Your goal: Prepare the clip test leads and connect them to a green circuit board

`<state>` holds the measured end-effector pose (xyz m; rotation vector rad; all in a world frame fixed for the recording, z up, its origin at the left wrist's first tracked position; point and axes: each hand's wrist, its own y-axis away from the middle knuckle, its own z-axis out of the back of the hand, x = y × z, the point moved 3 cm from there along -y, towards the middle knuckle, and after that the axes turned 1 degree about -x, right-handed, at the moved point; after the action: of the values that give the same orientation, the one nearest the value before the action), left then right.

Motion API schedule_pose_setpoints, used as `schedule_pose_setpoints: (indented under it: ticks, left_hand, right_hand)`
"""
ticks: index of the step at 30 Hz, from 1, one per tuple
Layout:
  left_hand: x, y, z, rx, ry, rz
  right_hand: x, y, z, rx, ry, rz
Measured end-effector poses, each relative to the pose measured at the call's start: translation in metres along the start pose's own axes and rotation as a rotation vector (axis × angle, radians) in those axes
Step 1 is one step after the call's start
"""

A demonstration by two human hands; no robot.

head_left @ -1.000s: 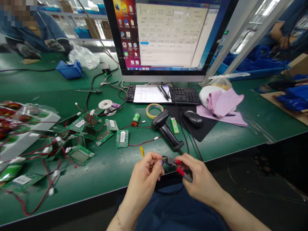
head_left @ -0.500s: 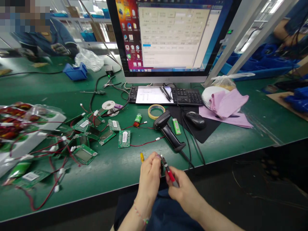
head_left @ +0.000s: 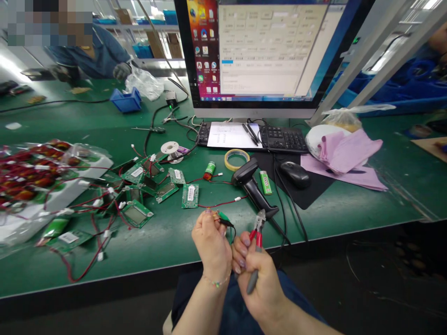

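My left hand (head_left: pixel 211 242) is closed in a pinch at the table's front edge. Between its fingers are thin leads with green and black sleeved ends (head_left: pixel 225 217); their tips are partly hidden by the fingers. Just to the right, my right hand (head_left: pixel 254 267) is wrapped round a pair of cutting pliers (head_left: pixel 259 225) with red and grey handles. Their jaws point up and away from me, slightly apart from the leads. Beyond the hands lie a black barcode scanner (head_left: pixel 253 186) and a green circuit board (head_left: pixel 190 196) with a white label.
Several circuit boards (head_left: pixel 136 214) with red and black wires lie left, beside a white foam tray (head_left: pixel 80 174). Behind are a tape roll (head_left: pixel 227 160), solder spool (head_left: pixel 170 148), green batteries (head_left: pixel 265 183), mouse (head_left: pixel 295 174), keyboard (head_left: pixel 284 139) and monitor (head_left: pixel 251 111). A co-worker (head_left: pixel 101 51) sits opposite.
The pliers have moved away from the left hand and turned upright in the right hand. My left hand has rolled over, bringing the green and black lead ends into sight. The view has shifted left.
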<state>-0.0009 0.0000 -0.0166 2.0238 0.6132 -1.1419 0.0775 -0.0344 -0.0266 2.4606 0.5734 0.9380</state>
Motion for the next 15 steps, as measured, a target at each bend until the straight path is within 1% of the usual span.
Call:
schedule_pose_setpoints:
  ticks: [1, 2, 4, 6, 7, 9, 13, 14, 15]
  left_hand:
    - [-0.001, 0.000, -0.001, 0.021, -0.011, -0.001]
    - [-0.002, 0.002, -0.002, 0.051, -0.036, 0.018]
    - [-0.002, 0.007, -0.003, 0.135, -0.070, 0.108]
    - [-0.002, 0.011, -0.003, 0.220, -0.063, 0.170]
    - [-0.003, 0.012, -0.003, 0.254, -0.048, 0.171]
    - [-0.005, 0.012, -0.002, 0.302, -0.052, 0.129]
    - [-0.009, 0.009, 0.000, 0.345, -0.136, 0.055]
    - [-0.009, 0.009, 0.001, 0.356, -0.154, 0.050]
    - [-0.010, 0.009, 0.001, 0.373, -0.165, 0.057]
  right_hand:
    - [0.001, 0.000, 0.000, 0.018, 0.042, -0.009]
    - [0.004, 0.001, -0.001, 0.048, 0.133, -0.024]
    - [0.014, 0.004, -0.003, 0.131, 0.394, -0.056]
    - [0.027, 0.006, -0.004, 0.205, 0.654, -0.040]
    - [0.033, 0.008, -0.005, 0.231, 0.753, -0.018]
    - [0.044, 0.009, -0.004, 0.246, 0.893, 0.004]
    - [0.065, 0.009, 0.004, 0.254, 1.017, 0.015]
    - [0.073, 0.007, 0.009, 0.249, 1.065, 0.056]
    - [0.085, 0.004, 0.015, 0.210, 1.149, 0.131]
